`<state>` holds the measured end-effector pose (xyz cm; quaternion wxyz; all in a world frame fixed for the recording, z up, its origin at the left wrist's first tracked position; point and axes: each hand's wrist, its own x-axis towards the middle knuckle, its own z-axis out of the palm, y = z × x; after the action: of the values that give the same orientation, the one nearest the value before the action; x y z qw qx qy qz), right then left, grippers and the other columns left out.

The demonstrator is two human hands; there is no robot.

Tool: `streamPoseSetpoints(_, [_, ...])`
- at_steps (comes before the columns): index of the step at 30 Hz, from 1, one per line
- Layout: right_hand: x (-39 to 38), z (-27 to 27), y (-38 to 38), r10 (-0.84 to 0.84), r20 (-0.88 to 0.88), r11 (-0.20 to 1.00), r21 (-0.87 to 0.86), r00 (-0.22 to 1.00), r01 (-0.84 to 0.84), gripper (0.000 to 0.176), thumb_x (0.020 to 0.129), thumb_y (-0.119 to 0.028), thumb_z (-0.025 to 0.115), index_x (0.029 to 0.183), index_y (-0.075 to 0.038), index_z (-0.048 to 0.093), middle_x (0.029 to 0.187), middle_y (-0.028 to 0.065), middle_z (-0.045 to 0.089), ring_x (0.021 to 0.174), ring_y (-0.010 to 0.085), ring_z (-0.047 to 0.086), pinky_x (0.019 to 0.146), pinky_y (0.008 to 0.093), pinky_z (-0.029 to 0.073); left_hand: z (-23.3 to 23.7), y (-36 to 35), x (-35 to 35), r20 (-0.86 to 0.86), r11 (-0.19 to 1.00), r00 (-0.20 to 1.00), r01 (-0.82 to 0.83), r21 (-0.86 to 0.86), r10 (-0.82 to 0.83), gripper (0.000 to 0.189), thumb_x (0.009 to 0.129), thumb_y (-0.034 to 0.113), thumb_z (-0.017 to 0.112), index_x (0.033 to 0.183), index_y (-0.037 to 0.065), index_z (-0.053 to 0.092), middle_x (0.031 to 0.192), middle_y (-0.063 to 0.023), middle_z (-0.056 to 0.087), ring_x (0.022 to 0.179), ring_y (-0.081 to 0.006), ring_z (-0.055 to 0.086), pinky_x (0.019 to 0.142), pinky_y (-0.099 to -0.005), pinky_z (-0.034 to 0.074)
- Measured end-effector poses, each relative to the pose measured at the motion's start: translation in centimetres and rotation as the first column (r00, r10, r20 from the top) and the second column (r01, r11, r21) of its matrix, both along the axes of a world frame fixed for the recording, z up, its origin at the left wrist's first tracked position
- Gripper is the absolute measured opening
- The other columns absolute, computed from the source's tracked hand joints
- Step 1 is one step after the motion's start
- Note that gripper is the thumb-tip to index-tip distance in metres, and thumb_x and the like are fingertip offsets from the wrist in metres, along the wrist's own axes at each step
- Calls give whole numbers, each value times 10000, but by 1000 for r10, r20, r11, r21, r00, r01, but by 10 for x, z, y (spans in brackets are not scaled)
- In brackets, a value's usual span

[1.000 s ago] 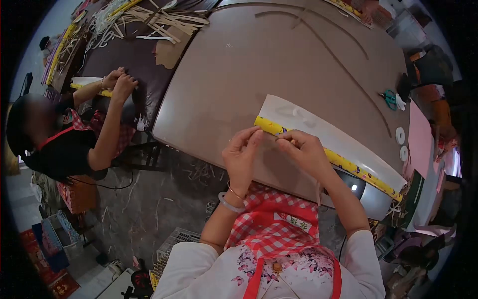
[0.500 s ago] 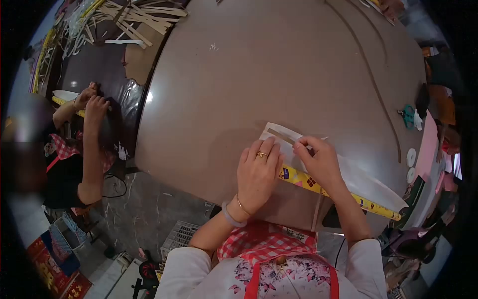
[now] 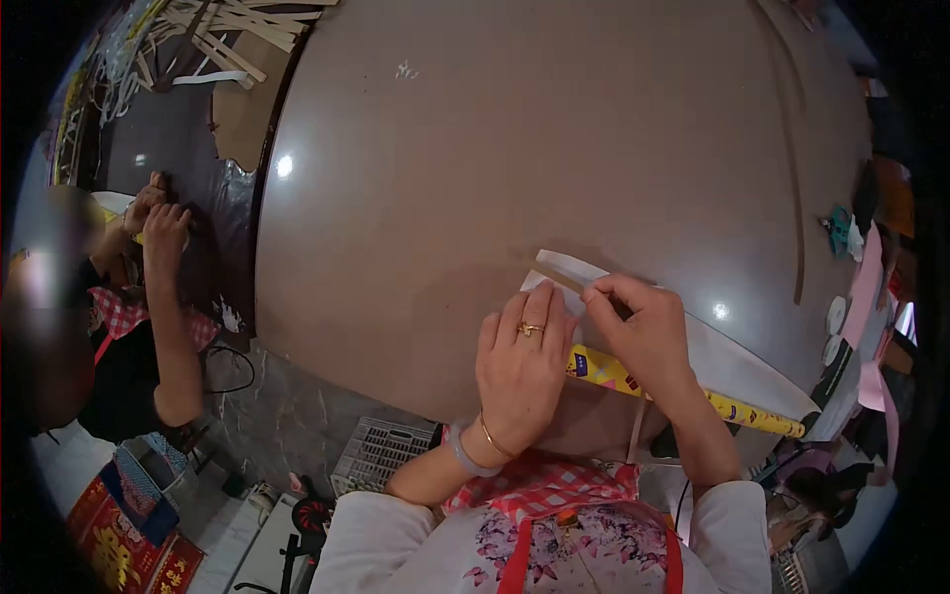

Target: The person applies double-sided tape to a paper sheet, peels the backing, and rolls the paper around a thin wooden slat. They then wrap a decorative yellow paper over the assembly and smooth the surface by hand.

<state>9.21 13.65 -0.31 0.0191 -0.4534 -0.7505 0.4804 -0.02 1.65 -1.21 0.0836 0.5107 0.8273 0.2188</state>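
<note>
My left hand [image 3: 522, 368] lies with its fingers stretched out over the left end of a sheet of white paper [image 3: 712, 354], whose near edge shows a yellow printed band [image 3: 757, 416]. A ring and bracelets are on this hand and wrist. My right hand [image 3: 641, 322] is closed in a pinch on a narrow brown strip [image 3: 557, 276]. The strip lies slantwise across the paper's far left corner, its tip reaching past the edge. Its other end is hidden under my right hand.
A long brown strip [image 3: 798, 218] lies on the table [image 3: 445, 178] at the right, near teal-handled scissors [image 3: 839, 230] and white rolls [image 3: 836, 315]. At a dark table on the left, another person's hands [image 3: 163, 223] work beside piled strips [image 3: 228, 30]. A grey crate [image 3: 381, 450] stands below.
The view has shifted slightly. The brown strip's tip now juts past the paper's corner, where before it lay within the sheet. My hands keep nearly the same place on the paper.
</note>
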Motion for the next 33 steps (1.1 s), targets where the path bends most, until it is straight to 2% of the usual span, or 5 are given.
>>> streamPoseSetpoints(4, [-1, -4, 1, 10, -78, 1000, -9, 997, -10, 198, 850, -196, 654, 910, -10, 686, 718, 134, 671, 569, 199, 641, 543, 300, 483, 0, 1, 2, -18, 1000, 1000, -26, -14, 26, 306, 845, 181, 680, 1110, 39, 624, 1140, -74, 602, 1025, -253, 588, 876, -388, 431])
streamPoseSetpoints(7, [-3, -3, 1, -7, -33, 999, -48, 999, 5, 197, 854, -195, 646, 905, -8, 684, 704, 136, 666, 559, 210, 638, 544, 311, 483, 0, 1, 3, -7, 999, 999, -33, 1, 33, 312, 845, 181, 680, 1114, 35, 621, 1143, -80, 600, 1022, -256, 590, 883, -391, 432])
streamPoseSetpoints(15, [-7, -7, 2, 21, -61, 1000, 12, 998, -21, 200, 855, -206, 638, 901, -16, 683, 710, 143, 665, 556, 236, 635, 552, 323, 484, 1, 2, 2, 35, 998, 998, -60, 28, 59, 355, 836, 144, 689, 1150, 10, 593, 1163, -119, 590, 1009, -270, 597, 874, -393, 447])
streamPoseSetpoints(33, [-9, -4, 4, 26, -22, 1000, -13, 999, -26, 188, 854, -195, 637, 895, -16, 674, 725, 136, 668, 577, 235, 641, 567, 327, 488, -4, 2, -1, -4, 996, 998, -66, 62, 67, 476, 835, 144, 701, 1242, -45, 543, 1249, -164, 564, 991, -283, 601, 859, -376, 479])
